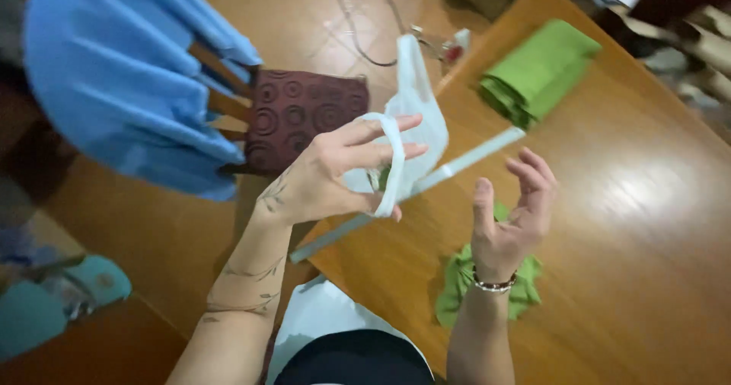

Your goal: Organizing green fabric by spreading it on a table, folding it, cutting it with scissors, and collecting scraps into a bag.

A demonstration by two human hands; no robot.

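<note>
My left hand (335, 173) is raised over the table's near corner and pinches a thin whitish plastic bag (413, 118), its handle looped around my fingers. The bag hangs up and away from my palm, and something green shows inside it. My right hand (512, 216) hovers beside it, fingers spread and curled, holding nothing. A beaded bracelet sits on that wrist. Under my right wrist lies a crumpled green cloth (457, 286) on the wooden table (647, 225).
A folded stack of green cloths (537, 71) lies at the table's far side. A pale strip (457, 166) runs along the table edge. Left of the table stand a chair with a dark red patterned cushion (301, 115) and blue fabric (114, 80). Cables (358, 19) trail across the floor.
</note>
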